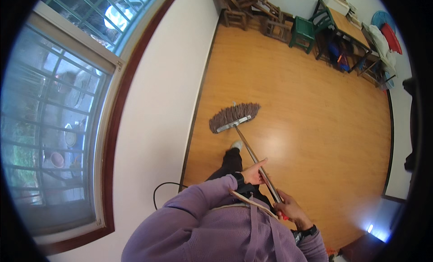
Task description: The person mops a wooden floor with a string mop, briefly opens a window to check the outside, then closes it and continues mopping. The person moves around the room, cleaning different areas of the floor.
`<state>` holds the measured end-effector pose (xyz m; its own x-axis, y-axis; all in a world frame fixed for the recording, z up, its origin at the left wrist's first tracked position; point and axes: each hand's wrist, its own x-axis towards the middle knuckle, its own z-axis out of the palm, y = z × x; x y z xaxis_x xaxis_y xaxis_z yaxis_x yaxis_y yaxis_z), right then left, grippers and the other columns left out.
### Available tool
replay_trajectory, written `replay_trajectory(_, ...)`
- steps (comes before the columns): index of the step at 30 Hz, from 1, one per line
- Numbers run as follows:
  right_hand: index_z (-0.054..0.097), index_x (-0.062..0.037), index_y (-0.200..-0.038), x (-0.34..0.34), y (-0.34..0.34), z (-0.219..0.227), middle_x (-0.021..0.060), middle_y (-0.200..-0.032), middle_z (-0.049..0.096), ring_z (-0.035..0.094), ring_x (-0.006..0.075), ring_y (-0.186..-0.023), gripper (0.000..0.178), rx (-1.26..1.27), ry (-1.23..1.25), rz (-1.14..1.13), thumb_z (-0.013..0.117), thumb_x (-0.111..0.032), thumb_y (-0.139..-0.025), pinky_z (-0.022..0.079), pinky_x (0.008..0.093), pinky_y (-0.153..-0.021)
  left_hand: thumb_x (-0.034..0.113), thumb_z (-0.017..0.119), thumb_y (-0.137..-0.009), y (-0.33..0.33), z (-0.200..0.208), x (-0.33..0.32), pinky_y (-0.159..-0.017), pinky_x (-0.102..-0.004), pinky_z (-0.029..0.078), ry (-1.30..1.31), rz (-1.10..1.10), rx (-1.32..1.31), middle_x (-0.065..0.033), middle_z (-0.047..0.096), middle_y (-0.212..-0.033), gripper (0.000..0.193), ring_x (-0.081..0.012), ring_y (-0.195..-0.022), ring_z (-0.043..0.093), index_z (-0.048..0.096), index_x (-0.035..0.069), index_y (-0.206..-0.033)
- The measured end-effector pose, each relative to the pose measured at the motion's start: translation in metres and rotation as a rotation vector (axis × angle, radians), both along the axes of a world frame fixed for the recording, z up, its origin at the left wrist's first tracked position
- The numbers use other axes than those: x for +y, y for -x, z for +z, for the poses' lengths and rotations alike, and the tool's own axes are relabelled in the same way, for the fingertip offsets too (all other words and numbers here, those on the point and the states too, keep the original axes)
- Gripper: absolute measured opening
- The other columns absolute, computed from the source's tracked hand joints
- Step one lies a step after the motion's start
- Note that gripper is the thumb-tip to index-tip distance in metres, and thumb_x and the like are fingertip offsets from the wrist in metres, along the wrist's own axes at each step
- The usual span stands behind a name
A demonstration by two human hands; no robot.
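A flat mop with a brown fringed head [234, 116] rests on the wooden floor [306, 108] ahead of me, close to the white wall. Its thin metal handle [252, 156] runs back toward my body. My left hand [253, 173] holds the handle partway along, forefinger stretched out along it. My right hand [291, 210] grips the handle's near end, where a bit of red grip shows. My purple sleeves and one dark trouser leg with a pale shoe [236, 145] are visible below the mop head.
A white wall [167, 104] with a dark skirting runs along the left, beside a barred window [58, 117]. A black cable [164, 190] loops near the wall. Wooden chairs [252, 9], a green stool [303, 32] and a cluttered table [347, 27] stand at the far end.
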<state>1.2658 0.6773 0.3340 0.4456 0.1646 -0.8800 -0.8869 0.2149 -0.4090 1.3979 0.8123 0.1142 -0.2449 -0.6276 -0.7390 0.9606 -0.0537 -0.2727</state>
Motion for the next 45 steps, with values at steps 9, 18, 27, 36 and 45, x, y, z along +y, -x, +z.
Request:
replay_trajectory(9,0.010,-0.0099,-0.154,-0.011,-0.102,0.012,0.0045,-0.058,0.054,0.052,0.0140,-0.044,0.081,-0.353,0.149,0.058,0.055,-0.001,-0.086,0.041,0.0279,-0.040,0.040,0.068,-0.089,-0.149,0.055,-0.043,-0.072,-0.0380,0.052,0.170,0.171,-0.442,-0.0048,0.056,-0.068,0.035,-0.0221,-0.068,0.059,0.052,0.010,-0.081)
replay_trajectory(18,0.029,-0.0109,-0.150,-0.050,-0.106,0.016,0.0005,-0.068,0.054,0.049,0.0102,-0.049,0.068,-0.757,0.266,-0.222,0.057,-0.004,-0.088,0.039,0.0262,-0.042,0.041,0.057,-0.096,-0.300,0.169,-0.107,-0.080,-0.0361,0.054,0.678,0.319,-0.746,-0.0058,0.063,-0.086,0.036,-0.0225,-0.085,0.064,0.060,0.006,-0.091)
replay_trajectory(27,0.055,-0.0050,-0.110,-0.159,-0.171,-0.132,0.0023,-0.064,0.051,0.048,0.0136,-0.054,0.028,-0.848,1.048,-0.015,0.064,-0.024,-0.091,0.039,0.0311,-0.049,0.034,0.053,-0.099,-0.444,0.257,-0.200,-0.066,-0.0302,0.048,0.564,0.666,-1.217,0.0003,0.049,-0.077,0.024,-0.0124,-0.069,0.049,0.049,0.011,-0.097)
replay_trajectory(36,0.058,-0.0076,-0.082,-0.250,-0.338,-0.193,-0.0012,-0.061,0.043,0.040,0.0122,-0.056,0.027,-1.196,0.800,-0.150,0.070,-0.031,-0.089,0.033,0.0310,-0.049,0.033,0.044,-0.103,-0.473,0.332,-0.198,-0.067,-0.0275,0.048,0.222,0.700,-1.712,-0.0003,0.047,-0.082,0.023,-0.0111,-0.072,0.049,0.045,0.010,-0.097)
replay_trajectory(45,0.058,0.0003,-0.089,-0.209,-0.484,-0.136,0.0021,-0.068,0.051,0.046,0.0162,-0.060,0.032,-1.063,0.263,0.179,0.068,-0.030,-0.090,0.038,0.0327,-0.054,0.028,0.045,-0.103,-0.525,0.398,-0.108,-0.071,-0.0298,0.047,0.081,0.934,-1.950,-0.0032,0.050,-0.091,0.023,-0.0130,-0.078,0.050,0.047,0.006,-0.111)
